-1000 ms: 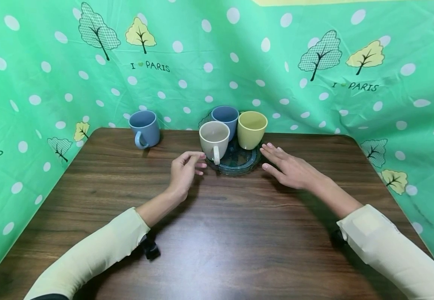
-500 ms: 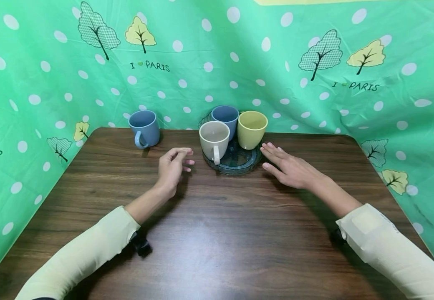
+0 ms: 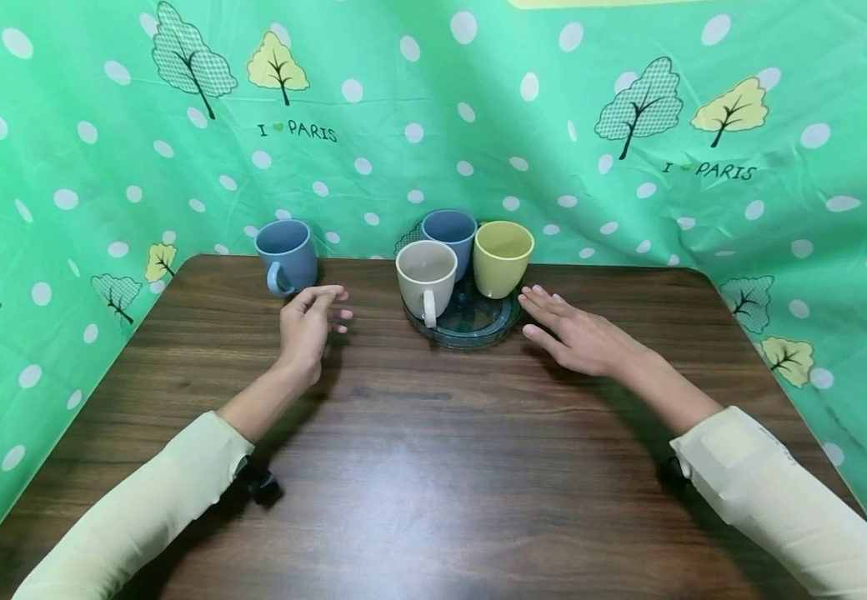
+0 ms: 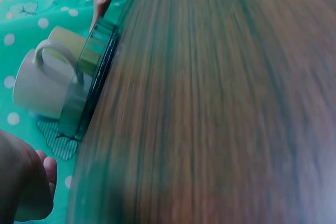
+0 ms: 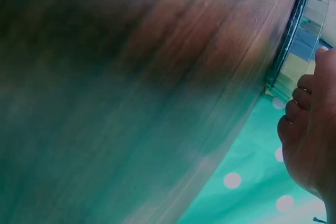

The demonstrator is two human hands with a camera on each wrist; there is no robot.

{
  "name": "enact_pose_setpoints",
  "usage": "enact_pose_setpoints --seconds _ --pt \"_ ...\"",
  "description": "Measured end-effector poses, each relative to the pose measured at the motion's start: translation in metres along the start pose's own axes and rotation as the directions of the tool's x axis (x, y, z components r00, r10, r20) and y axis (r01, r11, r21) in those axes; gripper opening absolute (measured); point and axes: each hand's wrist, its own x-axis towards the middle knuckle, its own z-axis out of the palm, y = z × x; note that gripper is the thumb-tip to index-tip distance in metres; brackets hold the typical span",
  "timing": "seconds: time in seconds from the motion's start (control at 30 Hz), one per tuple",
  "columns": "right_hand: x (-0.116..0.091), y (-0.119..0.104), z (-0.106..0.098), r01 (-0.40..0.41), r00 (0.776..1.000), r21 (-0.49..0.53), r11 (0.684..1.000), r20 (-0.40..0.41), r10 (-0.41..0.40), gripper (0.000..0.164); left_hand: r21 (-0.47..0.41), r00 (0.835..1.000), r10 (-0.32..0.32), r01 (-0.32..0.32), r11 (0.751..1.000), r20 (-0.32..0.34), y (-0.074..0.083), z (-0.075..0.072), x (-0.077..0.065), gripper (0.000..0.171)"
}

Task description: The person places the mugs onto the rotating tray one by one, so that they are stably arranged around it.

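A round clear glass tray [image 3: 471, 337] holds three cups near the table's far edge: a white mug [image 3: 424, 279] with its handle towards me, a blue cup [image 3: 454, 233] behind it and a yellow cup [image 3: 503, 258] on the right. Apart from them, a second blue mug [image 3: 287, 257] stands on the left, its handle facing front. My left hand [image 3: 308, 329] is just in front of that mug, fingers loosely bent and holding nothing. At the tray's right side my right hand [image 3: 583, 337] lies with fingers extended, fingertips at the rim; whether they touch it I cannot tell.
The dark wooden table [image 3: 433, 467] ends at a green dotted curtain [image 3: 418, 108] right behind the cups. Both forearms reach in from the front corners, with a black wrist device [image 3: 259, 483] under the left sleeve.
My left hand has moved left, from beside the white mug to near the separate blue mug. The right hand, the tray and the cups have stayed in place.
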Motion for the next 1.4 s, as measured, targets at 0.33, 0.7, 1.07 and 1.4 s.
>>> enact_pose_setpoints --seconds 0.33,0.7,1.07,1.4 --pt "-0.002 -0.004 0.000 0.007 1.000 -0.003 1.000 0.000 -0.007 0.068 -0.014 0.998 0.009 -0.010 1.000 -0.062 0.003 -0.023 0.004 0.019" --pt "-0.006 -0.008 0.000 0.006 1.000 -0.001 1.000 0.010 -0.006 0.068 -0.037 0.995 0.007 -0.011 0.999 -0.097 0.007 -0.039 0.009 0.019" --pt "-0.011 -0.011 0.002 0.001 1.000 0.001 1.000 0.016 -0.001 0.069 -0.101 0.991 0.002 -0.015 0.995 -0.134 0.012 -0.050 0.017 0.019" --pt "-0.012 -0.013 0.003 0.014 1.000 0.001 1.000 0.006 -0.014 0.068 -0.128 0.985 0.006 -0.028 0.991 -0.172 0.019 -0.060 0.023 0.023"
